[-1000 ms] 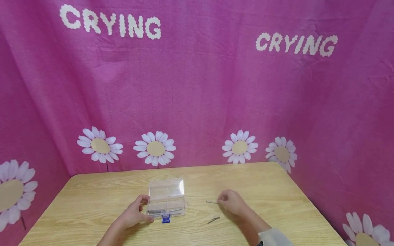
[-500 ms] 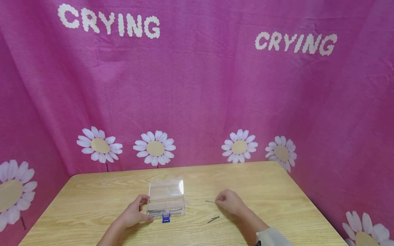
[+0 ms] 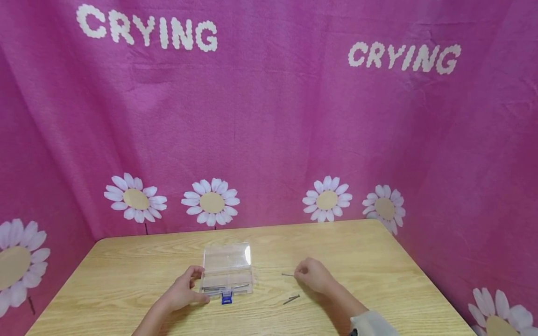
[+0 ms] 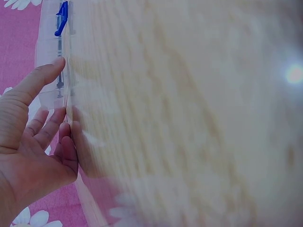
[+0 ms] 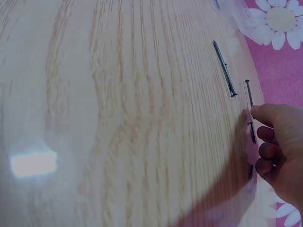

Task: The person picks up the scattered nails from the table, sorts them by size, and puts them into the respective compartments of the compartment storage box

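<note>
A clear plastic box lies on the table with its lid raised at the back and a blue latch at its front. Several nails lie in its front part. My left hand holds the box's left side, thumb at the front corner and fingers farther back. Over to the right, my right hand pinches a nail between thumb and fingers, its head pointing left. Another nail shows just under those fingers in the right wrist view. Two nails lie close together on the wood, nearer the front.
The light wooden table reaches back to a pink curtain printed with daisies and white lettering. That curtain also hangs along both sides. A pale sleeve covers the right forearm.
My right hand has shifted very slightly left, its fingertips a little farther along the nail. The left hand, the box and the two loose nails have stayed in place.
</note>
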Available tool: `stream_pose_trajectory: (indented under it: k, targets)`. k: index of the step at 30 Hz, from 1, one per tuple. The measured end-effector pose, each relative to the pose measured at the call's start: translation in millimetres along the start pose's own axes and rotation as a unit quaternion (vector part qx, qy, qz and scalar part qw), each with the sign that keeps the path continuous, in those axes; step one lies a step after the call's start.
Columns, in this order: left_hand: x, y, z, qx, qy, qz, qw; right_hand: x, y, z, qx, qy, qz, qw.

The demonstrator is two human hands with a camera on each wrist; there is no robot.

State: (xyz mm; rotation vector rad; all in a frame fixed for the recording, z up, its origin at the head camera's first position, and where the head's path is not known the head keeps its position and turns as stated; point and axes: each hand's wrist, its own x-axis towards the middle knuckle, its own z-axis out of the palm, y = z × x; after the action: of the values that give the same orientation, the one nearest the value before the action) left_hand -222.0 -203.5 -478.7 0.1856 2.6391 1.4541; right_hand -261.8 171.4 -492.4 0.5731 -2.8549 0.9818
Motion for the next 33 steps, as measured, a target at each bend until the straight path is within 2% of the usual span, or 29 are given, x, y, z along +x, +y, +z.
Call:
stream_pose_trajectory:
  k: [9, 17, 22, 33]
  targets:
    - [-0.4, -0.4, 0.1, 0.009, 0.006, 0.001, 0.9999, -1.2, -9.3, -3.6, 0.029, -0.008, 0.003, 1.0]
    - [0.3, -1.9, 0.6, 0.006, 0.005, 0.0, 1.0, 1.3, -16.2, -3.5, 0.035, -0.006, -0.03, 0.999]
    - [0.9, -1.6, 1.0, 0.002, 0.001, -0.01, 0.9999, 0.5, -20.8, -1.5, 0.051, -0.01, -0.021, 0.998]
    - [1.4, -0.8, 1.2, 0.005, 0.004, -0.014, 0.9999, 7.0, -28.0, 5.6, 0.034, -0.015, -0.024, 0.999]
